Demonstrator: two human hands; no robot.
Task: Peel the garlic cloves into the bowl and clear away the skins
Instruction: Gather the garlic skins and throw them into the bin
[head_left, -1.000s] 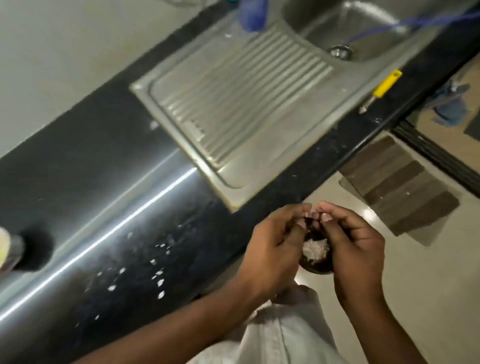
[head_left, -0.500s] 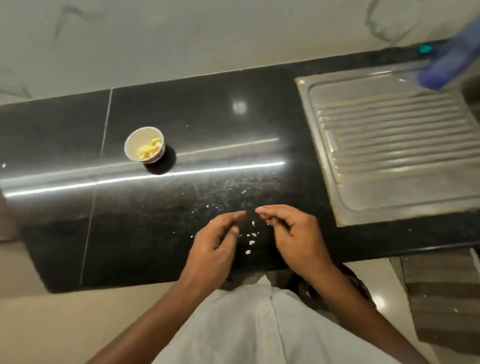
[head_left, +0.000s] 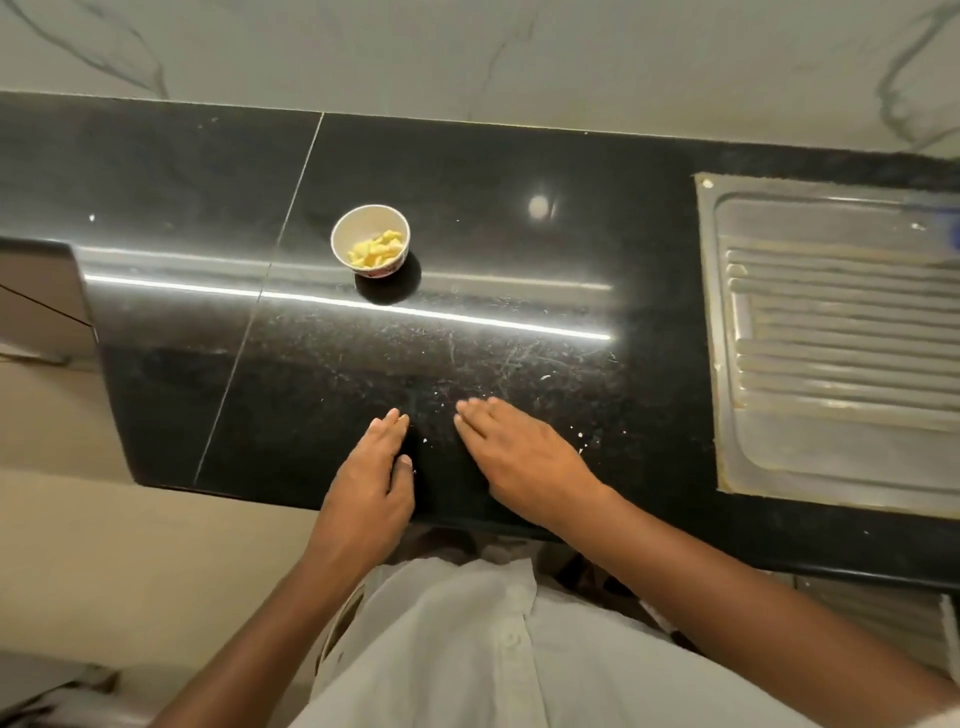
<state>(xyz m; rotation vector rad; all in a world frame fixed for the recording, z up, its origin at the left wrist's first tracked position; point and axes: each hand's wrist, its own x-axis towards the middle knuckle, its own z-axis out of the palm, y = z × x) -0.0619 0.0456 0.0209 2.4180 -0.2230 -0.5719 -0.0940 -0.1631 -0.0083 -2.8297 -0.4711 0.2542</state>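
A small white bowl (head_left: 370, 240) with yellowish peeled garlic cloves (head_left: 378, 249) stands on the black countertop (head_left: 519, 260), well beyond my hands. My left hand (head_left: 375, 473) lies flat on the counter near its front edge, fingers straight and together. My right hand (head_left: 519, 457) lies flat beside it, fingers straight, pointing left and forward. Tiny white skin flecks (head_left: 576, 432) are scattered on the counter around and between the hands. Neither hand holds anything.
A steel drainboard (head_left: 841, 338) is set into the counter at the right. The pale marble wall (head_left: 467, 52) runs along the back. The counter's left end (head_left: 114, 415) drops off to a beige floor. My white shirt (head_left: 467, 649) fills the bottom.
The view swung left from the sink to the counter with the bowl. My hands left the dark container below the edge, came over the counter, and went from pinched fingers to lying flat.
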